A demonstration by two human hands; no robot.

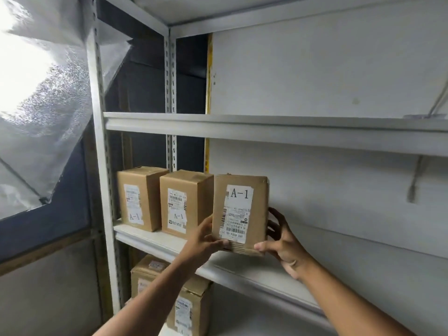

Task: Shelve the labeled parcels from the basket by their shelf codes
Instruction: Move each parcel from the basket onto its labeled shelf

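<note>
You have the parcel (240,212) marked A-1 upright between both hands, its label facing you with the code at the top and the barcode print below it upside down. It sits over the front part of the middle shelf (254,270), just right of the two boxes already there; whether its bottom edge rests on the shelf board or hangs just above it cannot be told from this angle. Your left hand (206,241) grasps the lower left corner, thumb pressed along the bottom of the front face and fingers wrapped behind the left edge. Your right hand (282,243) clasps the lower right corner, thumb tip on the bottom front edge and the fingers spread up the right side. Just left of the held parcel stands a second box (185,202), close beside it, and left of that a third box (140,197); both are upright on the same shelf with A-1 written low on their labels. Under this shelf, on the level below, more cardboard boxes (194,301) are stacked, partly hidden by your left forearm. The upper shelf (266,128) runs across above the parcels. A perforated grey upright (101,141) frames the rack's left side, and beyond it bright bubble wrap (48,105) covers a window.
</note>
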